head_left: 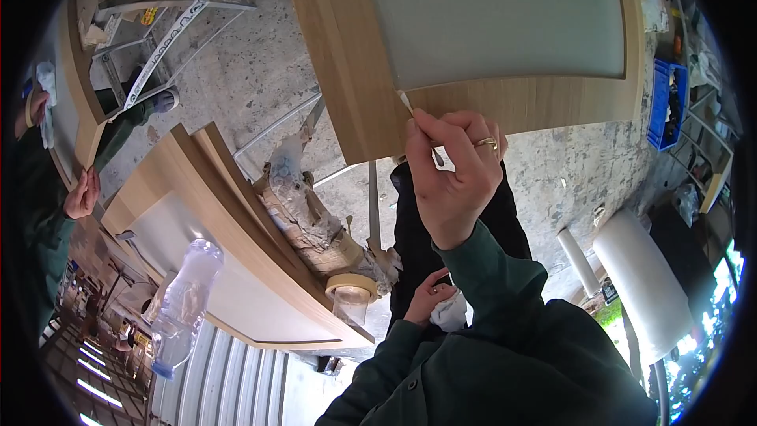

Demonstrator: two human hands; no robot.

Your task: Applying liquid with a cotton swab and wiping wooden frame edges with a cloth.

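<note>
Green shirt (544,355) up close, right hand (453,166) pinching a swab (406,101) slanted up-left toward the panel (497,24); left hand (428,298), lower, clutches cloth (450,313).

Tan wood-grained frame (337,47), pale grey panel (497,16), seemingly white cloth (449,313)

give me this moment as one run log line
right hand: holds cotton swab at inner corner of wooden frame | left hand: holds white wad | framed panel: pale grey
</note>
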